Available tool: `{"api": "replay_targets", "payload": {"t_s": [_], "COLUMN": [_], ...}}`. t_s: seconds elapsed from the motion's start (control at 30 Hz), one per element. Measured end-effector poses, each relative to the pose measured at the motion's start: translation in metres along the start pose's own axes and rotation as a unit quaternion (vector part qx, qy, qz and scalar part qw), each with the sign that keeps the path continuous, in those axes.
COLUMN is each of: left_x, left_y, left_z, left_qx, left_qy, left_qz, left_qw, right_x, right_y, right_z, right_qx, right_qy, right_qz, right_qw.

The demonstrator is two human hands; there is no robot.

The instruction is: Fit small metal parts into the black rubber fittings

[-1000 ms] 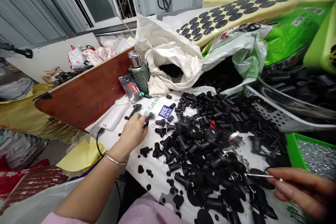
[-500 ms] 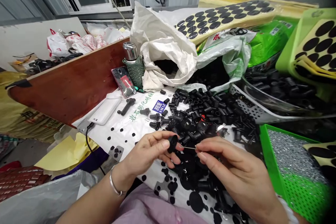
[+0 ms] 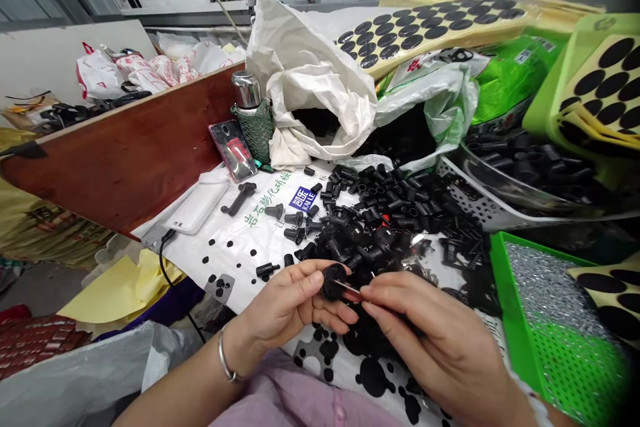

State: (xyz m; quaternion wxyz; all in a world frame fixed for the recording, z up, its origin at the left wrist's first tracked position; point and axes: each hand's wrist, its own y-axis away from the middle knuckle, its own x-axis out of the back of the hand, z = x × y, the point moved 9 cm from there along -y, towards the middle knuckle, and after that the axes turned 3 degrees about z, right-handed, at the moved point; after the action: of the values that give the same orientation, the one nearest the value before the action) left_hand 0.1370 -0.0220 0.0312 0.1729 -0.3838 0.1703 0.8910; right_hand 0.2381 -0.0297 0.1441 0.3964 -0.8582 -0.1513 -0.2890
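My left hand (image 3: 287, 300) holds a round black rubber part (image 3: 333, 282) between thumb and fingers, in front of my body. My right hand (image 3: 425, 337) pinches a thin metal pin (image 3: 350, 291), and the pin's tip meets the face of the black part. Below and behind both hands lies a heap of black rubber fittings (image 3: 373, 233), spread over a white printed plastic sheet (image 3: 240, 247) dotted with small black pieces. Whether the pin enters the part is hidden by my fingers.
A green tray of small silver metal pieces (image 3: 545, 287) sits to the right. Behind stand a steel bowl of black tubes (image 3: 530, 167), a white sack (image 3: 310, 80), a phone (image 3: 233, 150), a flask (image 3: 250, 107) and a reddish-brown board (image 3: 120, 153).
My head view has shifted slightly, so the scene sits a little higher and left. Both hands have moved closer together, and the pin now touches the black part, with the pin's tip previously just apart.
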Motion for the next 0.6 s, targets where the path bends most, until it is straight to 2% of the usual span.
{"api": "replay_targets", "payload": {"t_s": [0.1, 0.2, 0.43, 0.6], "left_x": [0.001, -0.001, -0.001, 0.005], "left_y": [0.001, 0.001, 0.001, 0.0], "left_z": [0.0, -0.005, -0.008, -0.008], "left_qx": [-0.005, 0.012, 0.017, 0.007], "left_qy": [-0.029, -0.049, -0.051, -0.087], "left_qz": [0.006, -0.005, -0.006, 0.013], "left_qw": [1.0, 0.999, 0.999, 0.996], "right_x": [-0.005, -0.01, -0.021, -0.025], "right_y": [0.001, 0.002, 0.003, 0.005], "right_z": [-0.01, -0.011, 0.011, 0.013], "right_qx": [0.045, 0.058, -0.04, -0.055], "right_qy": [0.042, 0.05, -0.028, -0.047], "right_qz": [-0.021, -0.037, -0.068, -0.062], "right_qw": [0.998, 0.996, 0.996, 0.995]}}
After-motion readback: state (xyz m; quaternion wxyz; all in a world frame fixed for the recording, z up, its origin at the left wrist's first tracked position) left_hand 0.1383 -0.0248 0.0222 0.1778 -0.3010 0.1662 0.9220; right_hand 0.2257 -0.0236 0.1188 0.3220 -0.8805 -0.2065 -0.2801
